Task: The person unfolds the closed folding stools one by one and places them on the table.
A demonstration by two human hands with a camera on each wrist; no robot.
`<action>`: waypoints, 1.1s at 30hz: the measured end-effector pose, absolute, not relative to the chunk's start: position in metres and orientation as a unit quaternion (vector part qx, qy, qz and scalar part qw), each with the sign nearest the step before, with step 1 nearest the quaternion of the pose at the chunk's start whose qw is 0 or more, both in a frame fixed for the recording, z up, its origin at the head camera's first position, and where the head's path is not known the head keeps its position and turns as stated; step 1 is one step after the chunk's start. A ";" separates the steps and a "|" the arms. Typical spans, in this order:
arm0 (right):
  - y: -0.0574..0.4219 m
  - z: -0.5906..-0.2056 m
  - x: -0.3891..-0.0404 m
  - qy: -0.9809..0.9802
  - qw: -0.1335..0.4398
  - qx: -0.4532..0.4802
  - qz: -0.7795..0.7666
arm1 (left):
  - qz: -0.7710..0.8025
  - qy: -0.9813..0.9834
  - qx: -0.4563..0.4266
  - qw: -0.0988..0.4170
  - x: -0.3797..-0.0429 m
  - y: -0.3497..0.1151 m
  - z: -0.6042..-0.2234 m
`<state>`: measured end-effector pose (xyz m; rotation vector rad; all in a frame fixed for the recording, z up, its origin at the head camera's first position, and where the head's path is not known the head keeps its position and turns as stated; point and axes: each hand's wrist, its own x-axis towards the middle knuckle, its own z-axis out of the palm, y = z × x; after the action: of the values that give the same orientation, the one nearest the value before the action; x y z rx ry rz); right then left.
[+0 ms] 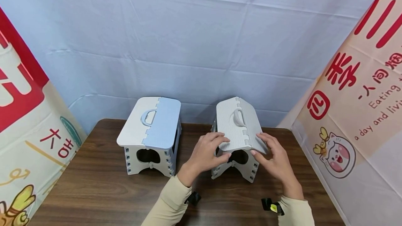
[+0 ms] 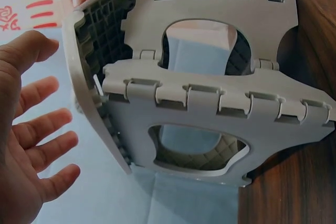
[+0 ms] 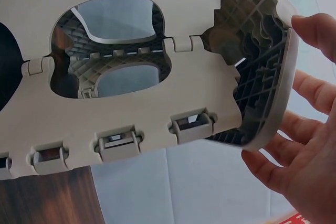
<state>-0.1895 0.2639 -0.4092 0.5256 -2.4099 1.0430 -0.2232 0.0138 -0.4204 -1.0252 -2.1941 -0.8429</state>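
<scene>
A grey-white folding step stool (image 1: pixel 230 125) stands on the table at the right, its two seat halves bent into a ridge along the hinge and its loop handle (image 1: pixel 239 118) raised. My left hand (image 1: pixel 205 152) is over the near left part of the seat, fingers spread; the left wrist view has it beside the seat, gripping nothing. With fingers loosely bent, my right hand (image 1: pixel 274 157) touches the sloping right half, thumb at the near edge. From below, the right wrist view shows the ribbed underside (image 3: pixel 257 72) and the legs (image 3: pixel 205 87) spread apart.
A second folding stool (image 1: pixel 157 123), white and light blue with a flat seat, stands to the left on the dark wooden table (image 1: pixel 103 191). Pale blue cloth (image 1: pixel 188 44) hangs behind the table. Printed cloths flank it on the left (image 1: pixel 41 114) and right (image 1: pixel 355 114).
</scene>
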 end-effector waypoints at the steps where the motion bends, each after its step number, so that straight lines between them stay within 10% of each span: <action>1: 0.263 -0.409 -0.190 -0.876 0.231 0.192 0.378 | -0.316 -0.819 -0.385 0.285 -0.223 0.015 -0.420; 33: 0.254 -0.418 -0.208 -0.877 0.254 0.200 0.356 | -0.309 -0.816 -0.411 0.264 -0.238 0.041 -0.417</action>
<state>-0.2078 0.2545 -0.4177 0.5443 -2.3822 0.9683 -0.2383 0.0414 -0.4174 -1.1110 -2.2067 -0.8352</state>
